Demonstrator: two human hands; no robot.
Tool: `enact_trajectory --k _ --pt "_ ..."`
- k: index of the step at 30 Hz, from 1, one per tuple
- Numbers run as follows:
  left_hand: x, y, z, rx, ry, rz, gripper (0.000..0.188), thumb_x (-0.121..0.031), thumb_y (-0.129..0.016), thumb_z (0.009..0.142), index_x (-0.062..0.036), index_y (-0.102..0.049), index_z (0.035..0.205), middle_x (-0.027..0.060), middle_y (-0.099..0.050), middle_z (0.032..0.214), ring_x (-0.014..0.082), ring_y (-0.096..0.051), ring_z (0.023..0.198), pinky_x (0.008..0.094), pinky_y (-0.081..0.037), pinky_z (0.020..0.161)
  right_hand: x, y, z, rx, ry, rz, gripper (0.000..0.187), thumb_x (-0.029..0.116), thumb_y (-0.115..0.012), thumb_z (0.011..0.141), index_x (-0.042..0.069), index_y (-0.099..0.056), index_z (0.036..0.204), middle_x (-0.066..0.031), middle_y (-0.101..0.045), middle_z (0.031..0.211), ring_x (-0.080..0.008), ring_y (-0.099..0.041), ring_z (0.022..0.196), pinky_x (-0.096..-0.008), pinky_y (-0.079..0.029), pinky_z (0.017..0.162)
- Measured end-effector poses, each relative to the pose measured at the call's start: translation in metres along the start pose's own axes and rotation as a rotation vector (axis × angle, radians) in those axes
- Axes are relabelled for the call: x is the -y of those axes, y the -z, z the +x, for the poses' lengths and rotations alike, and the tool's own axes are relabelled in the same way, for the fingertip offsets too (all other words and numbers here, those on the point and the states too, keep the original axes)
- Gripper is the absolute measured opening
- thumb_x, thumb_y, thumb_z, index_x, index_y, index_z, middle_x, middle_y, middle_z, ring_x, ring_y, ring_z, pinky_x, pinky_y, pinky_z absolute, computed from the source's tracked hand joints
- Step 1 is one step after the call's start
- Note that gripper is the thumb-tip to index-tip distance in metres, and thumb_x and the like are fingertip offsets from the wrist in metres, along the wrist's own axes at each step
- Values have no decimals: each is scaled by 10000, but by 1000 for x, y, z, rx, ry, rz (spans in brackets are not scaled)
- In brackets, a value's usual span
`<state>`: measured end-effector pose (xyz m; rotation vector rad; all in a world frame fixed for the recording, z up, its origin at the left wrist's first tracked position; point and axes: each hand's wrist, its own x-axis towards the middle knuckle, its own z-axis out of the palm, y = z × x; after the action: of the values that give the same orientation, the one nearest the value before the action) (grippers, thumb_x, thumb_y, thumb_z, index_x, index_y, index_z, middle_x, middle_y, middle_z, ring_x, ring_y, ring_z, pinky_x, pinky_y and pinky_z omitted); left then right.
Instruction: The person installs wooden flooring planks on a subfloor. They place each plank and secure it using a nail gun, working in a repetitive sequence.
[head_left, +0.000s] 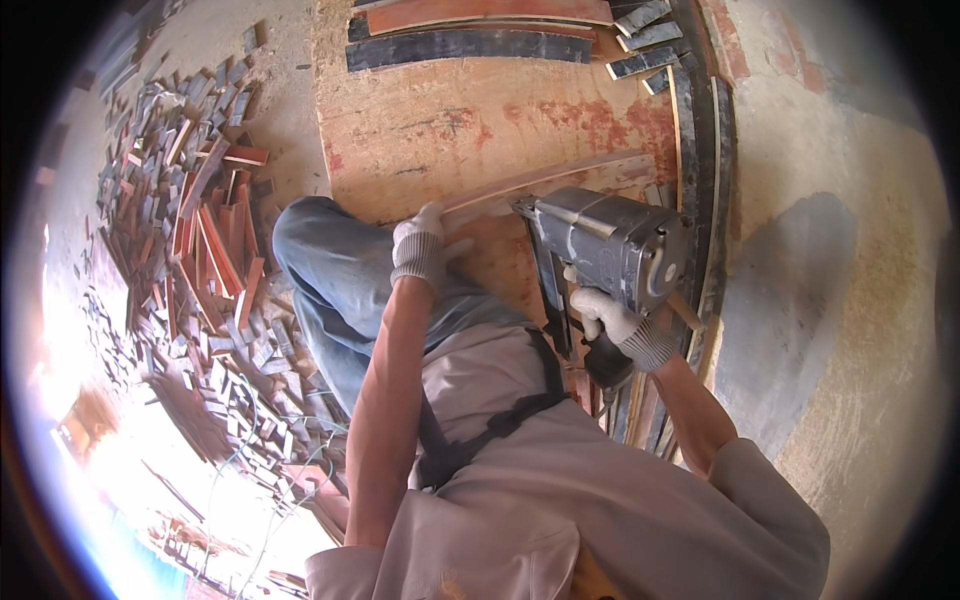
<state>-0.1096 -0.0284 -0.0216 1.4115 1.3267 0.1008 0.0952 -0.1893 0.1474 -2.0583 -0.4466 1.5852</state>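
Stained board point(400, 130) | left hand point(418, 245) closed on wood strip point(545, 181) | right hand point(612, 320) gripping nail gun point(605, 240)

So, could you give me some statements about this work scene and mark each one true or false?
1. The right grip holds a nail gun. True.
2. The left grip holds one end of a thin strip. True.
3. The wood heap lies to the person's right. False: it lies to the left.
4. Both grips are bare. False: both wear pale gloves.
5. The trousers are bright red. False: they are blue.
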Motion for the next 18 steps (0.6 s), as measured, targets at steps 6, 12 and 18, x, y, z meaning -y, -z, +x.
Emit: enact_trajectory --k 6,12,18 --pt "4 -4 -3 -16 -214 289 630 -300 -947 695 -25 -667 1188 219 -721 1137 405 -689 1070 453 -566 886 -17 -2 14 122 33 -103 323 275 -629 989 78 -633 732 -5 -564 560 -129 -549 523 -311 -455 547" --pt "6 -12 2 27 166 -728 647 -340 -959 685 -7 -664 1154 224 -718 1113 409 -684 1057 461 -554 898 -29 -15 27 155 115 -262 242 283 -653 986 60 -665 892 -32 -615 639 -148 -587 562 -343 -486 579" --pt "2 -1 -3 32 -138 72 654 -351 -965 673 -5 -661 1137 228 -724 1075 418 -684 1030 468 -554 885 -32 -14 25 129 168 -314 249 307 -644 981 62 -679 958 -37 -628 677 -164 -622 632 -369 -502 618"
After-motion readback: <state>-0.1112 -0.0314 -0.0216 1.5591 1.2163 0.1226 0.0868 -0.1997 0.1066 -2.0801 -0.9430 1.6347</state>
